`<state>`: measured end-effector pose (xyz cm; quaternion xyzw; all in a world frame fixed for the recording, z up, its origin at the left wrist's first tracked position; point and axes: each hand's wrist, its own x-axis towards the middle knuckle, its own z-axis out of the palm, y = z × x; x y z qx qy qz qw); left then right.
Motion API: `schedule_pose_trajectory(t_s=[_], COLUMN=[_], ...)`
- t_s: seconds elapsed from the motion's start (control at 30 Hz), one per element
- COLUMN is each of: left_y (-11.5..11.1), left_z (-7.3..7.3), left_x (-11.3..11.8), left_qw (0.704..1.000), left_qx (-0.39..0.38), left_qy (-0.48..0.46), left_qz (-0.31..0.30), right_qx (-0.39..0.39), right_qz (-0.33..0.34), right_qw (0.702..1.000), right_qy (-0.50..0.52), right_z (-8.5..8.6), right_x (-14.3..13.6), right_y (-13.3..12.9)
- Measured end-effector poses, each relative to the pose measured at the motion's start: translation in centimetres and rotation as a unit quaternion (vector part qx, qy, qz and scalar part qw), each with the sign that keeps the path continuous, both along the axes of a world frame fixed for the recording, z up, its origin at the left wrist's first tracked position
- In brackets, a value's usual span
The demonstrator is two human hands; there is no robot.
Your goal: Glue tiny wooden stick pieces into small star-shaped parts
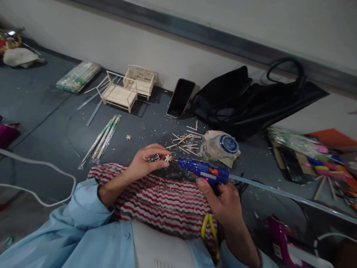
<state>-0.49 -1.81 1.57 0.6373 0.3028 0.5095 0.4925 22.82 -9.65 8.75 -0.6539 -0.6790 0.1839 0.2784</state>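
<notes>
Around the middle of my head feed sits the little wooden flower [167,158], so I'm calling that the centre of the dial. At 9 o'clock is the left hand [142,160], pinching the flower between thumb and fingertips; some more pale bits show inside that pinch, but they're too small for me to make out. Over at 4 o'clock the right hand [224,201] is wrapped round the grip of a blue glue gun [205,169], thumb up near its little red light. The gun points at 9, nozzle right at the flower's edge, and honestly I can't tell if it's touching. A long clear glue stick [251,182] pokes out the back toward 3–4 o'clock. Another loose flower [128,137] lies at 10, well apart from both hands. At 2 I've got a scatter of thin sticks [186,141], with a blue-capped jar [223,143] just beyond them. Wrapped sticks [103,139] are between 9 and 10, and two mini wooden furniture pieces [119,93] stand between 10 and 11. Phone [181,98] just past 12, black bag [245,104] at 2, farther out, red-striped cloth [158,208] at 6 under the arms.
</notes>
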Motion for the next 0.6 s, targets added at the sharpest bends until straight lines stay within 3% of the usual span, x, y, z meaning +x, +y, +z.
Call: schedule_pose_trajectory(t_s=[0.6], left_y=[0.05], left_z=[-0.03], left_x=[0.09], left_qw=[1.000], left_qx=[0.002], left_qy=[-0.007], left_qz=[0.003], right_qx=[0.006], right_qz=[0.024], right_qw=[1.000], right_qy=[0.005], right_z=[0.01], right_x=[-0.40], right_y=[-0.11])
